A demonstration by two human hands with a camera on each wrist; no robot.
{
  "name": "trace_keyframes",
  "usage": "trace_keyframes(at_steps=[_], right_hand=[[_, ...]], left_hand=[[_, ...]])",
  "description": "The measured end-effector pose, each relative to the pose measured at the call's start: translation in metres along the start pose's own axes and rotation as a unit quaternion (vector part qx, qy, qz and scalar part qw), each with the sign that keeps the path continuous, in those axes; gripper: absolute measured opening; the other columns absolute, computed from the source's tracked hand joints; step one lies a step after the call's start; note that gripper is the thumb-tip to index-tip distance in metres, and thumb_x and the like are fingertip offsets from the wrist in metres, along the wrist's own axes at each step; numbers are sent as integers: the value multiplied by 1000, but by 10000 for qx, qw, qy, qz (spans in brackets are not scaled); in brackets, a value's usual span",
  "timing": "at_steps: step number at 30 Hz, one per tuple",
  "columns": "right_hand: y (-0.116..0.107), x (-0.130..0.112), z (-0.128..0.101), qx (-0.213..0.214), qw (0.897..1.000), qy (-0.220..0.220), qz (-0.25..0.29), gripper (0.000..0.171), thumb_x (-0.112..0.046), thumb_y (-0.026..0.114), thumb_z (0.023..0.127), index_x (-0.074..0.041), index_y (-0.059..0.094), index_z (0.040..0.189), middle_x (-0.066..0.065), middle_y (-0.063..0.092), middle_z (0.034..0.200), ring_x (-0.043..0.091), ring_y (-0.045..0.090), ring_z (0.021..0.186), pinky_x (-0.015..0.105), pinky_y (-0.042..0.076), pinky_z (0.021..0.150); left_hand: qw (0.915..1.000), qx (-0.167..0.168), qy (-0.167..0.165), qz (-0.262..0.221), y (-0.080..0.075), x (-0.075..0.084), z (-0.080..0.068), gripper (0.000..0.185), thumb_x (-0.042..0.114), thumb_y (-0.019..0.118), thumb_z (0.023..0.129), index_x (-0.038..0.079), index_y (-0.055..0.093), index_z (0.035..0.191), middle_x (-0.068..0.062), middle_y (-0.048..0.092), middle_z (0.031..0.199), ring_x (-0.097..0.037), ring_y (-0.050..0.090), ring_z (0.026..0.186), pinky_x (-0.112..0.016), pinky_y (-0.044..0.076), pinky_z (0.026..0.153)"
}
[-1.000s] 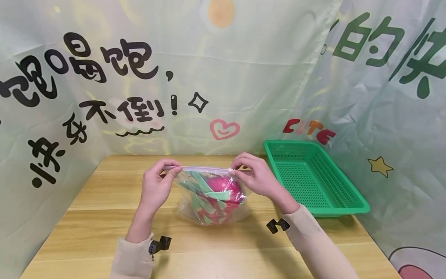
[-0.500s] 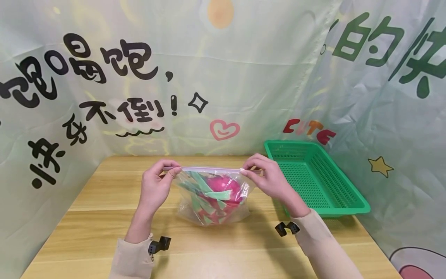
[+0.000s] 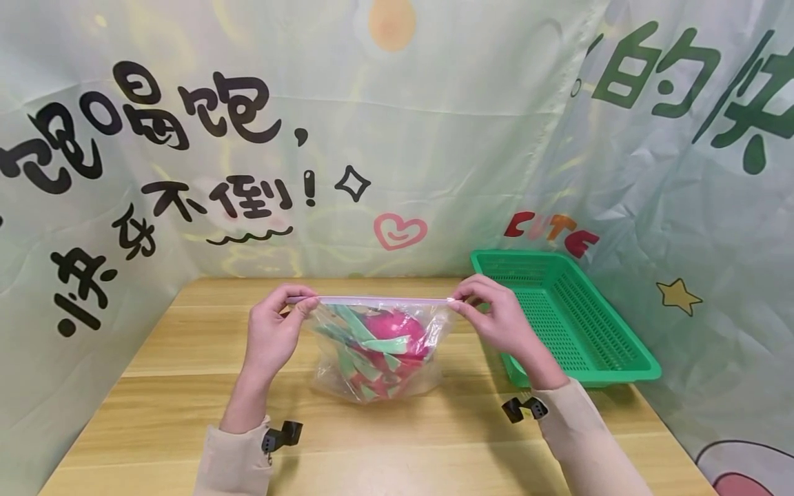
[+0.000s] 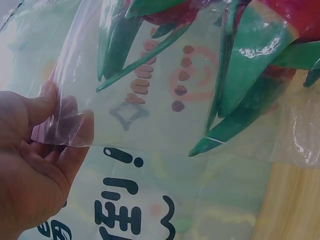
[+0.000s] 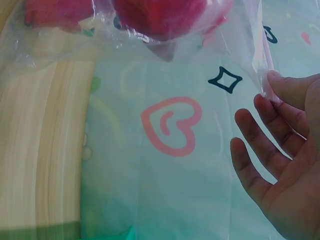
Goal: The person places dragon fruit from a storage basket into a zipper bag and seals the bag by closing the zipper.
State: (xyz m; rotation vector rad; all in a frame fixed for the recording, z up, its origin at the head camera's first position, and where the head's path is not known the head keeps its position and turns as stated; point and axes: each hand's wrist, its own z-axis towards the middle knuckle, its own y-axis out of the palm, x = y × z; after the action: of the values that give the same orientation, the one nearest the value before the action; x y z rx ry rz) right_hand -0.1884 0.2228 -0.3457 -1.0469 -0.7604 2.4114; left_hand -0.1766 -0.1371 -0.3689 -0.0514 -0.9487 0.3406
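now both hands (image 3: 273, 334) (image 3: 499, 320) on bag (image 3: 378, 375) corners

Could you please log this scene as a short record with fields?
left hand: pinches the left end of the bag's zip strip
right hand: pinches the right end of the strip
bag: clear plastic, bottom resting on the table, strip stretched level between the hands
contents: dragon fruit, pink with green scales
basket: green, right of the bag
table: light wood
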Motion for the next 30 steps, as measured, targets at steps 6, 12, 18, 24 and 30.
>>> trace_keyframes(at_steps=[6, 12, 18, 24, 30], right_hand=[[0, 4, 2, 63, 10000, 20, -28, 6, -5, 78, 93, -10, 75, 96, 0, 69, 101, 14, 65, 83, 28, 61, 71], [7, 2, 7, -47, 9945, 861, 602, 10, -14, 70, 101, -6, 72, 105, 9, 70, 98, 18, 69, 81, 31, 62, 68], [9, -3, -2, -288, 9650, 1637, 2029, 19, -10, 62, 105, 6, 60, 115, 22, 67, 106, 19, 70, 87, 42, 66, 69], [13, -9, -20, -385, 9412, 1740, 2870, 22, -10, 63, 105, 9, 56, 114, 14, 67, 107, 19, 69, 91, 46, 66, 70], [26, -16, -33, -388, 9289, 1970, 3112, 23, -7, 60, 105, 12, 53, 115, 11, 63, 103, 18, 69, 87, 46, 66, 71]], left_hand=[[10000, 22, -64, -38, -1, -2, -1, 6, 5, 76, 94, 2, 73, 98, -9, 72, 91, -9, 63, 83, -17, 53, 67], [9996, -107, -218, -109, -8, -6, 2, 9, 10, 78, 94, 3, 75, 100, -9, 73, 97, -10, 61, 85, -17, 52, 64], [9946, -714, -414, -630, -18, -7, 0, 17, 10, 75, 97, 0, 73, 110, -8, 71, 108, -12, 63, 95, -18, 57, 72], [9861, -1481, -454, -602, -30, -5, -8, 20, 11, 71, 100, 2, 71, 118, -10, 69, 116, -15, 66, 103, -23, 58, 79], [9622, -2699, -210, -291, -43, -11, -15, 30, 14, 64, 104, 13, 67, 133, -5, 67, 135, -23, 66, 115, -34, 59, 89]])
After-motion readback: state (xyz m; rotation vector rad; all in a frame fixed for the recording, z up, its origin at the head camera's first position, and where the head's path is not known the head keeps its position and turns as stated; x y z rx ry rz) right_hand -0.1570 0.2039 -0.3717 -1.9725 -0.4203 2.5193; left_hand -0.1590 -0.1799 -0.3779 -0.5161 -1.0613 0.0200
